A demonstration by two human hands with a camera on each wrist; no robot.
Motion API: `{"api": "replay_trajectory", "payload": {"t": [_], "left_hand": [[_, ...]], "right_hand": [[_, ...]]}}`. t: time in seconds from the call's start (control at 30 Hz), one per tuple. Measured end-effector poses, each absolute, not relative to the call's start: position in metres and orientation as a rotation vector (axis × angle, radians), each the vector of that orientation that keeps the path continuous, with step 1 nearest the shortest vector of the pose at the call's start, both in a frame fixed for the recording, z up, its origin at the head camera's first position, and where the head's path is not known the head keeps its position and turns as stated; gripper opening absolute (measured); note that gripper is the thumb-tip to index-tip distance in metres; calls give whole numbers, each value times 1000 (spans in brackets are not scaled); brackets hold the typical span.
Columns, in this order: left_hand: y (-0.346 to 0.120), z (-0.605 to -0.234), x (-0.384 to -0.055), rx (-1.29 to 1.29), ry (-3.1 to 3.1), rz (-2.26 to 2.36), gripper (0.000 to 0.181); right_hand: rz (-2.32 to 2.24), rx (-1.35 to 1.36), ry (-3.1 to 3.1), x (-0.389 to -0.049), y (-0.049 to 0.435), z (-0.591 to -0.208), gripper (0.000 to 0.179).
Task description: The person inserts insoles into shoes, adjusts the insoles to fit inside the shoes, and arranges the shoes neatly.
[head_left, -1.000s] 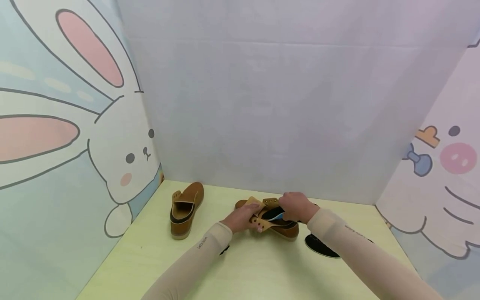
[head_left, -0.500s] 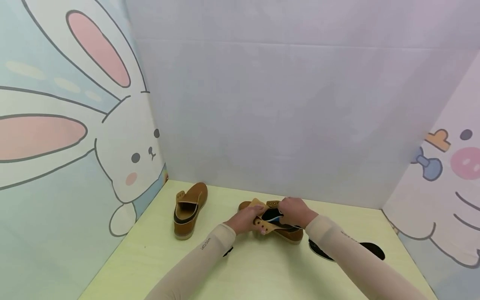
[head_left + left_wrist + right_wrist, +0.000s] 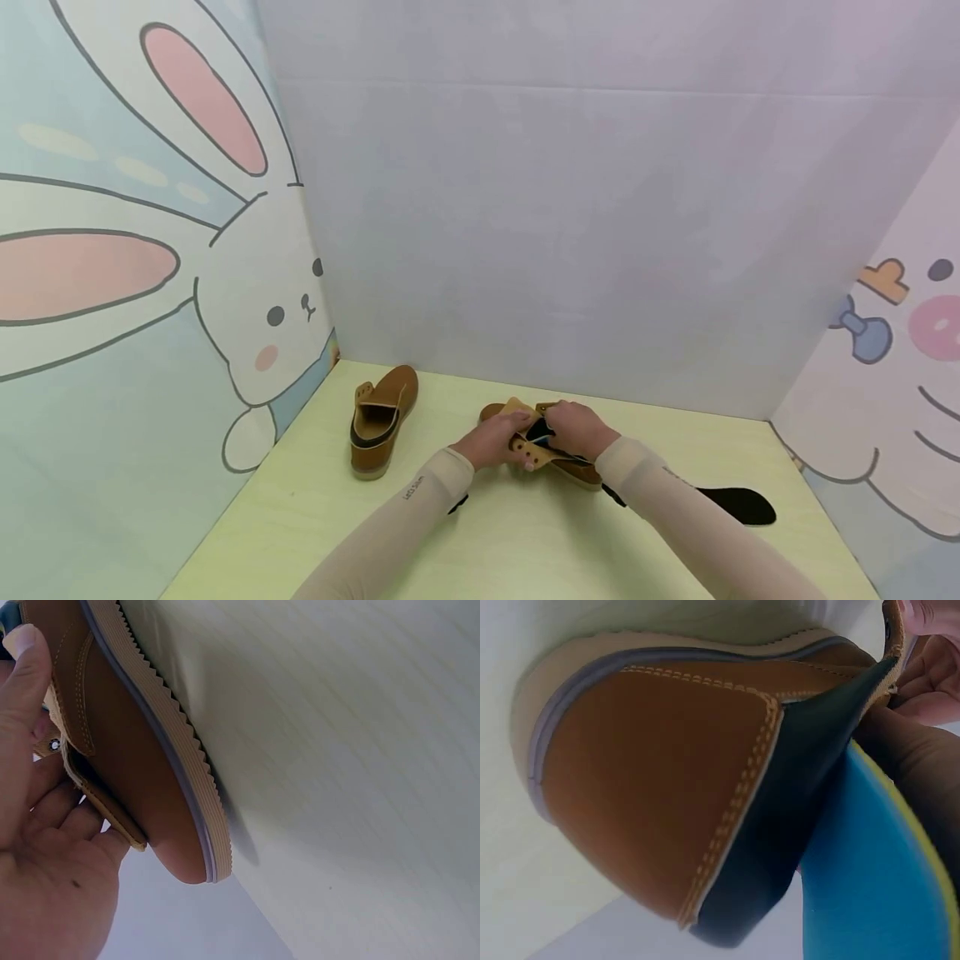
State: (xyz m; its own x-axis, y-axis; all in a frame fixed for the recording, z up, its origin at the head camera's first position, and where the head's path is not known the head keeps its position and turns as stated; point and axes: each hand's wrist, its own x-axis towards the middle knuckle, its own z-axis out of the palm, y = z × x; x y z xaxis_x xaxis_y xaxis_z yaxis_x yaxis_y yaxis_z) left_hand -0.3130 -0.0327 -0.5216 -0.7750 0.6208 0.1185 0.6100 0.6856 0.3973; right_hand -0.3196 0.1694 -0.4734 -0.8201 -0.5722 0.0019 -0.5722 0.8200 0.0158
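Note:
A brown lace-up shoe [image 3: 583, 474] without laces lies on the table, toe to the left. My left hand [image 3: 491, 442] grips it near the front of its opening, thumb on the eyelet flap [image 3: 534, 454] and fingers at the tan tongue [image 3: 513, 406]. My right hand [image 3: 577, 429] reaches into the opening and holds an insole, black above and blue below. In the right wrist view the blue underside of the insole [image 3: 877, 855] rises tilted out past the dark heel collar [image 3: 757, 847]. Its front end is hidden inside the shoe.
A matching brown shoe [image 3: 384, 421] stands at the left, toe toward the wall. At the right, a black insole [image 3: 742, 505] lies on the pale table [image 3: 495, 550], partly behind my right forearm. Printed walls enclose the back and sides.
My right hand has moved left and down along the shoe's opening, toward the toe, and less blue shows there. My left hand keeps its grip. The head view has shifted slightly.

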Motion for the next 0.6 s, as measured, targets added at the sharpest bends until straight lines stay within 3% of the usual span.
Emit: {"api": "replay_trajectory", "payload": {"t": [0.6], "left_hand": [[-33, -520, -311, 1049, 2897, 591, 88]], "right_hand": [[56, 919, -2945, -322, 158, -493, 20]]}}
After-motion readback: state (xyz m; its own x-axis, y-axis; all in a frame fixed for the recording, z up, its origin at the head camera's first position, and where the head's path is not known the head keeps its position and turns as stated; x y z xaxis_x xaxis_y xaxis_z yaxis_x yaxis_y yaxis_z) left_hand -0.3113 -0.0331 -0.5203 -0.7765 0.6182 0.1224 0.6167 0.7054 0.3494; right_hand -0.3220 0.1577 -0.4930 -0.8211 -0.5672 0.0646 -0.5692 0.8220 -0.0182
